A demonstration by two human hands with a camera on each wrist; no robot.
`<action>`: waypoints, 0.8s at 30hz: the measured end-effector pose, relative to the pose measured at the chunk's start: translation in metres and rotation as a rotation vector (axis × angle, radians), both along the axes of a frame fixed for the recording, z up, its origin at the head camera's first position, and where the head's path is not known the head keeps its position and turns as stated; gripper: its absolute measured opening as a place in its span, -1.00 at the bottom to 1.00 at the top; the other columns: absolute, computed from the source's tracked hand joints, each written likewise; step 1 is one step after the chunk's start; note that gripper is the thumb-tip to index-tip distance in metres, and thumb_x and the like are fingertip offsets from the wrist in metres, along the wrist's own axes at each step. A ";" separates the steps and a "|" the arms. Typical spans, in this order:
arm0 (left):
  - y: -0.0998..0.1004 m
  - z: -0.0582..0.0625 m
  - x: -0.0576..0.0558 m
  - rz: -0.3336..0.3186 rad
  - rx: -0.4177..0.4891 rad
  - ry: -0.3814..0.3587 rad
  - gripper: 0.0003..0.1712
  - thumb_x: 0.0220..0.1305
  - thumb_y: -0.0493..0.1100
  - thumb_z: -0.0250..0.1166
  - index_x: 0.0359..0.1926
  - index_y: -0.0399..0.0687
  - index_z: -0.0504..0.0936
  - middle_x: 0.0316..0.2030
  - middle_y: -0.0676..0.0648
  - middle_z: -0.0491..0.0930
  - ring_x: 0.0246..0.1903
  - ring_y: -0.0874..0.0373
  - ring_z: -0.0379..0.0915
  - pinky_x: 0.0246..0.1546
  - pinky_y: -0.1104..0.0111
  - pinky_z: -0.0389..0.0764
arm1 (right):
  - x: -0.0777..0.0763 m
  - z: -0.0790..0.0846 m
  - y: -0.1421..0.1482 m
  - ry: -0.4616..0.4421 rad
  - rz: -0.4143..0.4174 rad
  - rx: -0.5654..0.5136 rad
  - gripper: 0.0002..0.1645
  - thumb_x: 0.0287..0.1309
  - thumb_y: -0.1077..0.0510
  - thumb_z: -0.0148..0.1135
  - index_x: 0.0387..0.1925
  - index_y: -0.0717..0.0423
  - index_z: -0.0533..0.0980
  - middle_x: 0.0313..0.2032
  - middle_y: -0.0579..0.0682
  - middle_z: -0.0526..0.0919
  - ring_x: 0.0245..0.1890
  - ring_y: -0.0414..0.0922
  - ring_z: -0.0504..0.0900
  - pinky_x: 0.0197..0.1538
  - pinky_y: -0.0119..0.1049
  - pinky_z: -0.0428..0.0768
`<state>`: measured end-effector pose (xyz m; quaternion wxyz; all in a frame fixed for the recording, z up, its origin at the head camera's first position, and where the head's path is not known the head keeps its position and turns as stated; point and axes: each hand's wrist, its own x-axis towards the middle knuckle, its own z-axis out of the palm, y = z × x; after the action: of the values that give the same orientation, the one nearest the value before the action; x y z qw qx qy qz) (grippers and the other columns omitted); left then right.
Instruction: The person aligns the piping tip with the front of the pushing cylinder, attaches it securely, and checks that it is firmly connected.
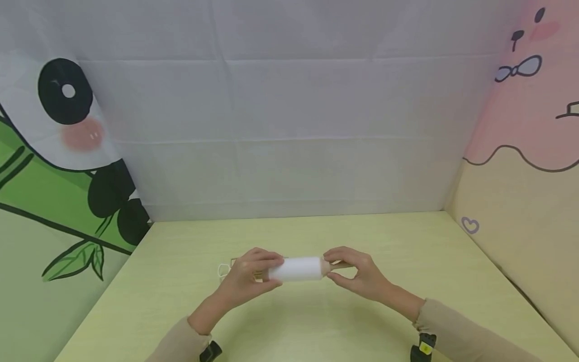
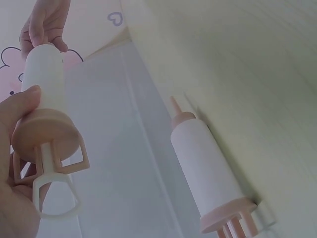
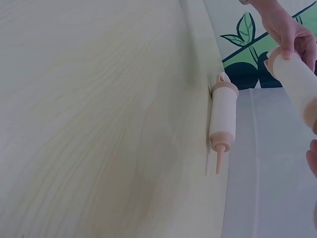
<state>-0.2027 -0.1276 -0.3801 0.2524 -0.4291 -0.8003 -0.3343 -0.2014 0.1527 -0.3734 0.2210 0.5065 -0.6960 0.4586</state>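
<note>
A white icing syringe with beige end pieces is held level between both hands, above the table. My left hand grips its barrel near the handle end, thumb below and fingers above. In the left wrist view, beige finger loops and a white plunger ring stick out past that hand. My right hand pinches the beige cap at the other end, where a thin nozzle points in under the palm. A second icing syringe of the same look lies on the table beyond the hands.
The pale yellow table ends at a white cloth wall. Printed side panels stand left and right, with a green leaf drawn on one and a small heart on the other. Straps with small devices sit at the wrists.
</note>
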 end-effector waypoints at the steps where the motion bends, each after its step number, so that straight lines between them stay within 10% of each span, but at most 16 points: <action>1: 0.000 0.000 0.000 0.001 -0.002 0.007 -0.54 -0.27 -0.26 0.52 -0.21 -0.17 0.66 -0.20 -0.07 0.63 -0.22 0.10 0.47 -0.38 0.51 0.57 | 0.000 0.000 0.000 -0.008 -0.001 0.003 -0.55 -0.33 0.62 0.30 -0.24 0.43 0.48 -0.24 0.28 0.53 -0.26 0.09 0.58 -0.36 -0.16 0.63; 24: -0.002 -0.002 0.005 -0.002 0.028 -0.085 -0.54 -0.24 -0.31 0.50 -0.18 -0.24 0.64 -0.17 -0.14 0.60 -0.21 0.05 0.45 -0.44 0.60 0.55 | 0.002 0.001 -0.001 0.030 -0.022 0.022 -0.51 -0.39 0.58 0.36 -0.25 0.38 0.48 -0.30 0.21 0.58 -0.33 0.04 0.61 -0.37 -0.20 0.63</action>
<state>-0.1975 -0.1295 -0.3822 0.2240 -0.4116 -0.8051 -0.3635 -0.1995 0.1515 -0.3720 0.2309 0.5080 -0.7031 0.4407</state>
